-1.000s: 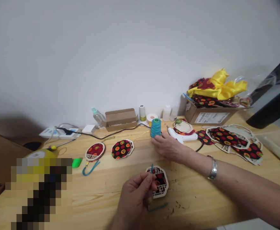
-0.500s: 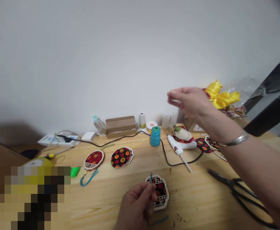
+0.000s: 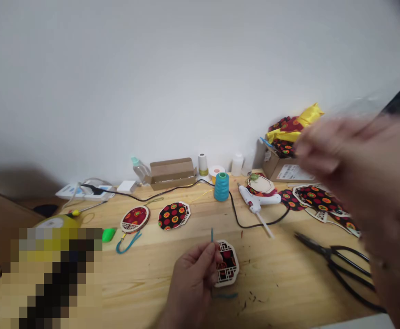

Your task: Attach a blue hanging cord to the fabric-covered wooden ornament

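Note:
My left hand [image 3: 194, 274] is closed in a pinch on a teal cord [image 3: 212, 235], whose short end sticks up above the thumb. Beside it, partly covered by the fingers, lies a wooden lattice frame [image 3: 234, 262] backed with dark floral fabric. A loose stretch of teal cord [image 3: 226, 296] shows on the table below. My right hand [image 3: 344, 155] is raised on the right in front of a cardboard box and is smeared by motion; whether its fingers hold anything is unclear. A cone of teal thread [image 3: 221, 187] stands farther back.
Black scissors [image 3: 330, 253] lie at the right. Behind them are a white glue gun [image 3: 259, 200] with a black cable and a cardboard box [image 3: 278, 167] heaped with fabric. Two finished-looking fabric pieces, one round [image 3: 135, 219] and one angular [image 3: 174, 215], lie left of centre.
My right hand has swung to the right, uncovering more of the box and its fabric. My left hand keeps its pinch on the cord. The view has shifted slightly.

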The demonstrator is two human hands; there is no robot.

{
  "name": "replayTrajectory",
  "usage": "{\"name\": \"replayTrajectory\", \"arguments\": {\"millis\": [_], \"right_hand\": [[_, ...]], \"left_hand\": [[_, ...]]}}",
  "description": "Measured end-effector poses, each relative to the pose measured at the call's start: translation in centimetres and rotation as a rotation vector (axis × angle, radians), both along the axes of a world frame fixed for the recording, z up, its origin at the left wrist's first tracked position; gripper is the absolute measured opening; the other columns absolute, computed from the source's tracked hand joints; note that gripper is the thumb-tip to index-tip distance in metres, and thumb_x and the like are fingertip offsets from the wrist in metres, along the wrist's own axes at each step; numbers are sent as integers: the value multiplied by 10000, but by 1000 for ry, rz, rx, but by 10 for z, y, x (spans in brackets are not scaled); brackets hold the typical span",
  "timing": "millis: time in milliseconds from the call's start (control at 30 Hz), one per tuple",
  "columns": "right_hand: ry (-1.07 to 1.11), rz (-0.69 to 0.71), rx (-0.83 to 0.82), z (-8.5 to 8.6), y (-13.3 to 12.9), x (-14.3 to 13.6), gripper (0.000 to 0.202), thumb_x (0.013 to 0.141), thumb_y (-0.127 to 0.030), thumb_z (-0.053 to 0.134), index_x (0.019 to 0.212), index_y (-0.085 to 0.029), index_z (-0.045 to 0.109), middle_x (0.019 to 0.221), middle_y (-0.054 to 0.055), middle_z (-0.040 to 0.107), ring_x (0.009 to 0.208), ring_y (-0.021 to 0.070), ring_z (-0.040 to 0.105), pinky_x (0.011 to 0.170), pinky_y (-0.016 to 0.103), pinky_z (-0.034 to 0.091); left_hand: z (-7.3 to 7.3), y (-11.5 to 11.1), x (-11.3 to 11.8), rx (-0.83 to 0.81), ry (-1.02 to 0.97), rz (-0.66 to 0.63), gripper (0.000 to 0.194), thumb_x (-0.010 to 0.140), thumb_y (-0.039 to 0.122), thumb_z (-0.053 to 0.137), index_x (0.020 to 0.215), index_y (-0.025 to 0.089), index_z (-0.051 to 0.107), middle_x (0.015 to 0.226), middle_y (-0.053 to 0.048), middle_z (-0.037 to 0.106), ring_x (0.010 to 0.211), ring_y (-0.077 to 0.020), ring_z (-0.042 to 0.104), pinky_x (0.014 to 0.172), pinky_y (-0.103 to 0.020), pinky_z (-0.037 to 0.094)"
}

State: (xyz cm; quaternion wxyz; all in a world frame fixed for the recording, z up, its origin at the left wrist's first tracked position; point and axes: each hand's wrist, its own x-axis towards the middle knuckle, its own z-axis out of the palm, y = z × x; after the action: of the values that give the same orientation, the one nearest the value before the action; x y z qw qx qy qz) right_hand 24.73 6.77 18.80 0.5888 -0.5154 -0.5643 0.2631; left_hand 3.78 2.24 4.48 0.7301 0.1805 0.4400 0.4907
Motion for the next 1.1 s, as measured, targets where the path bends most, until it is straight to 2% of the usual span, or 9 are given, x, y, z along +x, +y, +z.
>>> {"name": "replayTrajectory", "arguments": {"millis": [67, 133, 200, 267, 400, 533, 667, 900, 1100], "right_hand": [[181, 215, -333, -48, -13, -24, 178, 655, -339, 716, 615, -173, 667, 476, -11, 554, 393, 47, 379, 364, 200, 253], [368, 331, -593, -90, -25, -45, 170, 626, -305, 724, 636, -142, 674, 484, -12, 552, 383, 35, 340, 365, 192, 226], [499, 377, -701, -120, -34, -61, 180, 630, -296, 715, 647, -121, 674, 470, -24, 526, 384, 27, 318, 374, 186, 203], [570, 380, -732, -136, -41, -69, 188, 644, -297, 704, 636, -113, 664, 453, -36, 501, 384, 24, 311, 381, 184, 191], [592, 379, -734, -144, -43, -72, 217, 659, -299, 689, 556, -119, 622, 411, -49, 474, 372, 28, 325, 383, 183, 203], [545, 391, -726, -145, -41, -74, 195, 655, -275, 674, 537, -128, 624, 428, -42, 518, 372, 34, 350, 386, 181, 248], [385, 410, -624, -143, -44, -75, 98, 680, -183, 630, 609, -144, 684, 550, -12, 637, 513, 88, 524, 519, 198, 401], [8, 440, -389, -140, -51, -72, 180, 755, -120, 570, 672, -204, 706, 674, -28, 693, 644, 109, 602, 615, 197, 423], [-210, 442, -325, -142, -53, -70, 184, 789, -114, 542, 712, -197, 687, 710, -13, 682, 662, 114, 596, 613, 207, 406]], "left_hand": [[1, 1, 2, 10, 16, 21, 147, 653, 242, 736, 663, 100, 697, 553, -3, 553, 421, -20, 264, 412, -155, 240], [2, 1, 4, 23, 26, 14, 144, 670, 245, 721, 682, 101, 708, 521, 18, 506, 432, -28, 247, 421, -160, 248], [1, 1, 6, 38, 33, 0, 161, 673, 253, 717, 698, 94, 715, 467, 49, 414, 444, -38, 245, 421, -161, 236], [0, 0, 8, 47, 47, -2, 175, 674, 259, 714, 718, 89, 723, 441, 72, 334, 450, -45, 244, 424, -163, 233], [-2, 0, 11, 43, 69, 0, 163, 689, 249, 701, 759, 107, 738, 436, 72, 348, 448, -45, 257, 431, -165, 247], [-1, 0, 14, 32, 57, -23, 158, 671, 246, 713, 765, 123, 747, 491, 13, 528, 491, -64, 404, 471, -174, 322], [0, 1, 12, 30, 61, -64, 154, 679, 248, 703, 762, 127, 749, 604, -43, 640, 574, -100, 502, 551, -202, 391], [-4, 0, 8, 28, 62, -115, 147, 702, 238, 689, 754, 113, 745, 595, -31, 616, 509, -62, 422, 498, -173, 345], [-5, 1, 6, 8, 20, -159, 169, 726, 235, 670, 777, 89, 736, 584, -14, 557, 482, -43, 340, 449, -162, 278]]}}
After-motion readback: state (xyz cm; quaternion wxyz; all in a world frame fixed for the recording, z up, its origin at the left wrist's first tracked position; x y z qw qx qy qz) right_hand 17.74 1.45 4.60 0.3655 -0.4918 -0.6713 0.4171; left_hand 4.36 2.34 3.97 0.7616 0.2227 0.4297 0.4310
